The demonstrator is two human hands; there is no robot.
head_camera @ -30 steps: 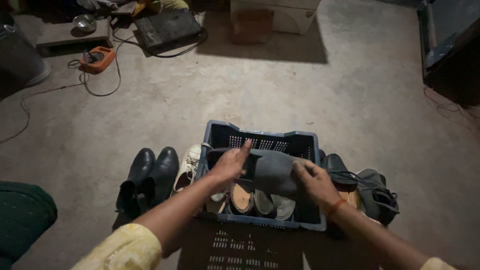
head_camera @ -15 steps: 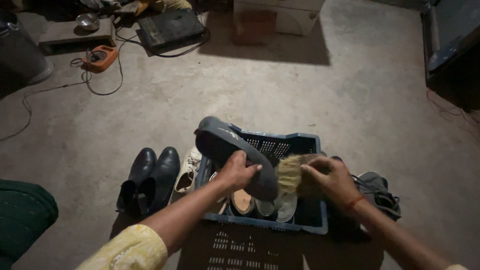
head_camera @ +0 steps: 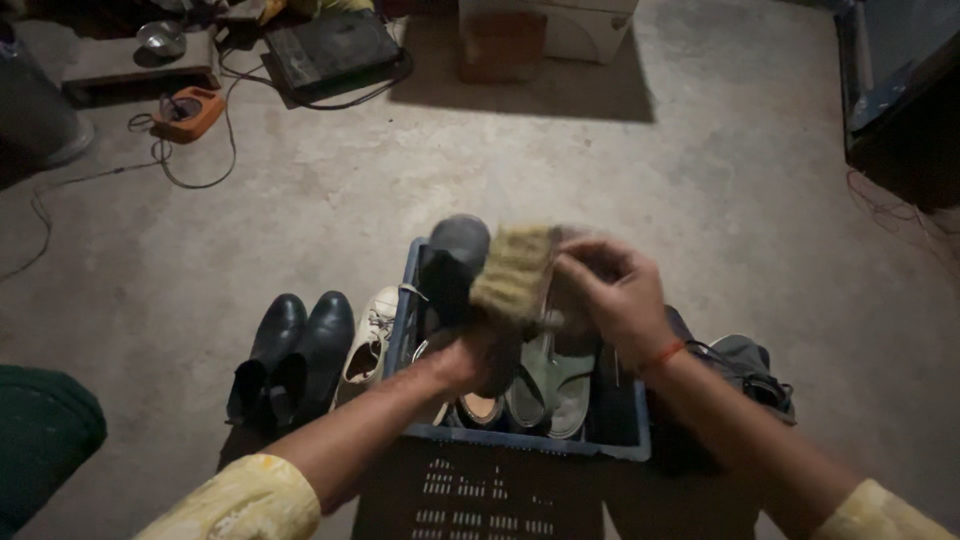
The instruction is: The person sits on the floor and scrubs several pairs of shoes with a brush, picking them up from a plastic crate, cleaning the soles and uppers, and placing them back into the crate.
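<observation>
- Left hand [head_camera: 478, 358] holds a dark grey slip-on shoe [head_camera: 452, 268] upright over the crate at centre frame, toe up; grip is wrapped tight round its lower part.
- Right hand [head_camera: 610, 292] holds a tan bristle brush [head_camera: 514, 272] against the shoe's side; grip closed on the brush back. Both are motion-blurred, so I cannot tell the exact contact.
- Risk: the shoe is held from one end only. A hard brush stroke could twist it out of the grip and drop it into the crate or onto the concrete floor [head_camera: 600, 170].
- Risk: the brush could slip off the shoe and bristles or knuckles hit the left hand just below it.
- Risk: light is poor and much of the shoe sits in shadow, so patches are easily missed.
- Container: blue perforated plastic crate [head_camera: 520, 440], lower centre. Inside: grey-green flat sandals [head_camera: 556, 385] and a tan-insoled pair [head_camera: 480, 408] beside them, soles against the near wall. Deeper contents are hidden.
- Outside the crate, left: pair of black leather ankle boots [head_camera: 295, 350], then a white lace-up sneaker [head_camera: 372, 335] touching the crate wall.
- Outside, right: dark strappy footwear [head_camera: 750, 375], type unclear.
- Upper left of frame: orange device with trailing cable [head_camera: 185, 112], well apart.
</observation>
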